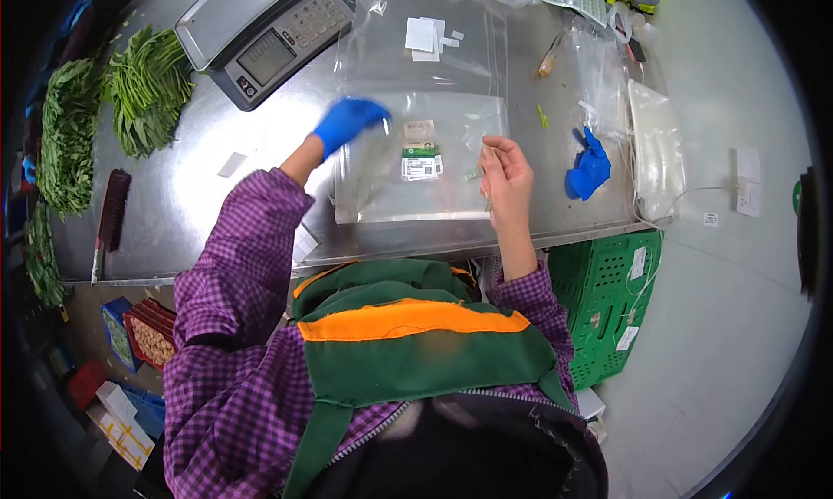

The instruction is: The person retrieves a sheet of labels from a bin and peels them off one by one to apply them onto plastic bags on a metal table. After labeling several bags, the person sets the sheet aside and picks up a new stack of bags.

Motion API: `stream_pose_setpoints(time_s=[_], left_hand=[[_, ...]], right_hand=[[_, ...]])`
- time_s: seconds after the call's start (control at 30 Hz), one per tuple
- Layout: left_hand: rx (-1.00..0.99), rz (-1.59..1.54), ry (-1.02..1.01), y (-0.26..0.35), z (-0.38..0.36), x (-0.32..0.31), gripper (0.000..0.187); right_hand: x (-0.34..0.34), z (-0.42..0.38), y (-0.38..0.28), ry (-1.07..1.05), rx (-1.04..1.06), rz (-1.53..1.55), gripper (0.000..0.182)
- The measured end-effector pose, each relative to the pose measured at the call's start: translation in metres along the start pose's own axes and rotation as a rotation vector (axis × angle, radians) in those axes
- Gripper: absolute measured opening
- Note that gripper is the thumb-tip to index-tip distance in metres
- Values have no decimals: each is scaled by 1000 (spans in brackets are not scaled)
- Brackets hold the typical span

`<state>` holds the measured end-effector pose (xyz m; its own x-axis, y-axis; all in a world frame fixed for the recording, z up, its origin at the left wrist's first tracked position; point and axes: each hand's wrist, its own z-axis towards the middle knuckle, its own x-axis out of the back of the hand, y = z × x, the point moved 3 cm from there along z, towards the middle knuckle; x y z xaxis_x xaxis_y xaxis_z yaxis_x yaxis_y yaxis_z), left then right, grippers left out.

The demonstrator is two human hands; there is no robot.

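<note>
As label pile (420,157) lies, long axis front-to-back

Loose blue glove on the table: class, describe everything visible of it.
The blue glove looks thin and rubbery. Unworn, it lies crumpled on the metal table, right of the bare right hand, a finger pointing toward the table's far side. Its tip ends near clear plastic; I cannot tell whether they touch.

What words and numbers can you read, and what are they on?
Nothing is clear enough to quote.
Scale display: digits, maybe zeros, too blurred.
Scale keys: too small.
Green-and-white labels: print too small.
Small sticker, far right: too small.
Crate tags: unreadable.
</note>
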<state>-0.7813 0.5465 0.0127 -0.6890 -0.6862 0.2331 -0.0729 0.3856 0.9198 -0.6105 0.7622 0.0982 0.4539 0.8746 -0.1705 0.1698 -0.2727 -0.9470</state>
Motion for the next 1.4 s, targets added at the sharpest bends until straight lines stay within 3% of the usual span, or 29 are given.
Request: stream_pose_setpoints(time_s=[0.03, 0.13, 0.17, 0.23, 0.3, 0.37, 0.43, 0.5, 0.53, 0.57, 0.6, 0.67, 0.73, 0.77, 0.83, 0.87, 0.9, 0.93, 0.97, 1.0, 1.03, 1.07, 1.1, 1.13, 1.17, 1.23, 1.3, 1.4], left_hand=[[-31, -88, 176, 15, 7, 22, 27], [-377, -125, 854, 85, -13, 53, 20], [-380, -119, 853, 84, -20, 50, 20], [-615, 237, 941, 83, -50, 36, 16], [-558, 249, 568, 40, -62, -12, 26], [-430, 830, 154, 16, -75, -52, 28], [-330, 693, -62, -22, -73, -66, 26], [-250, 688, -87, -33, -64, -67, 22], [-91, 455, -119, -36, -62, -65, 19], [66, 224, -146, -38, -58, -62, 16], [60, 227, -216, -36, -49, -59, 16], [49, 97, -215, -23, -24, -39, 20], [150, 48, -8, 31, 6, 1, 25], [-9, -161, 218, 41, 22, 18, 24], [-236, -245, 612, 90, 27, 46, 24], [-398, -260, 749, 111, 20, 54, 19], [-401, -257, 749, 115, 13, 54, 19], [-589, 0, 855, 123, -4, 53, 18], [-769, 269, 947, 129, -23, 48, 17], [-687, 185, 742, 112, -32, 29, 18], [-601, 100, 539, 82, -41, 1, 20], [-524, 315, 425, 50, -50, -28, 25], [-477, 606, 157, 25, -58, -51, 28], [-273, 754, -63, 3, -64, -63, 27], [-183, 672, -155, -25, -63, -68, 21], [-150, 623, -123, -33, -59, -67, 18], [27, 301, -134, -41, -47, -60, 17], [20, 137, -65, -9, -16, -24, 20]], right_hand=[[0, 3, 9, 1, -4, 1, 19], [4, 31, 60, 93, 66, -157, 22], [6, 42, 76, 134, 84, -253, 24], [8, 58, 98, 173, 95, -342, 27], [9, 65, 106, 192, 151, -921, 32], [10, 65, 99, 243, 143, -977, 32], [14, 58, 88, 290, 128, -1043, 33], [16, 54, 76, 216, 133, -866, 28], [12, 45, 64, 217, 129, -870, 28], [8, 36, 51, 171, 96, -564, 26], [3, 28, 37, 122, 67, -256, 24], [-5, 9, 2, 83, 69, -141, 23], [-7, 1, -1, 52, 59, -28, 22], [-9, 3, 4, 42, 70, -52, 22], [-9, 16, 25, 33, 92, -76, 23], [-5, 27, 47, 61, 100, -164, 24], [-1, 37, 66, 86, 106, -251, 25], [2, 45, 82, 83, 107, -247, 25], [4, 52, 95, 136, 172, -443, 27], [3, 54, 101, 188, 236, -640, 29], [3, 54, 104, 182, 234, -636, 29], [2, 52, 101, 194, 371, -917, 30], [0, 51, 98, 206, 513, -1199, 31], [3, 51, 95, 202, 516, -1202, 31], [6, 50, 90, 216, 493, -1179, 30], [11, 46, 77, 230, 464, -1162, 29], [16, 37, 61, 179, 341, -719, 24], [0, 7, 9, 188, 524, -605, 18]])
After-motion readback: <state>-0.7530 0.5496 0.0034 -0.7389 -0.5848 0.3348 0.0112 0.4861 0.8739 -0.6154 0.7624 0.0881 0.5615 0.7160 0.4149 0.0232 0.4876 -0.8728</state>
